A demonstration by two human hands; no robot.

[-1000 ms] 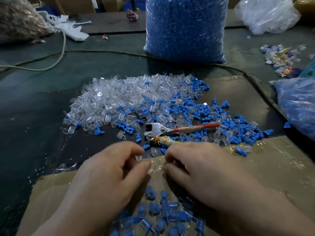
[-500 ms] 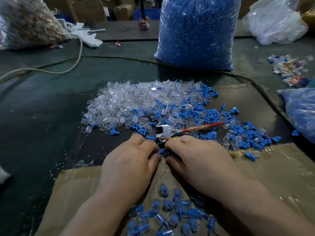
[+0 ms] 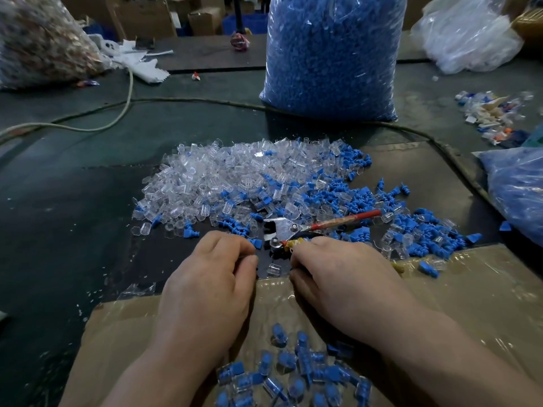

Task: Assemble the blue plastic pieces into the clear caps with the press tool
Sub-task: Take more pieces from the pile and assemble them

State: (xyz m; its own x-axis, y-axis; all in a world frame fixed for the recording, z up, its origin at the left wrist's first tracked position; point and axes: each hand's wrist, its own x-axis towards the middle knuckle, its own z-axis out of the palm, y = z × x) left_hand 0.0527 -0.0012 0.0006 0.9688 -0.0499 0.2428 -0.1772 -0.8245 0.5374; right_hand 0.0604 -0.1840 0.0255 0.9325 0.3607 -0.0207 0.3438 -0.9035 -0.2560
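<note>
On the table (image 3: 73, 215), left hand (image 3: 211, 283) and right hand (image 3: 338, 274) curl, contents hidden.

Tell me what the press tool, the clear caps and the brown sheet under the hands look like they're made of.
Press tool: bare metal head, bright and reflective; the upper handle looks red-coated. Clear caps: transparent glossy plastic, the dark table shows through them. Brown sheet: probably cardboard under clear glossy film, judging by wrinkled highlights.
</note>
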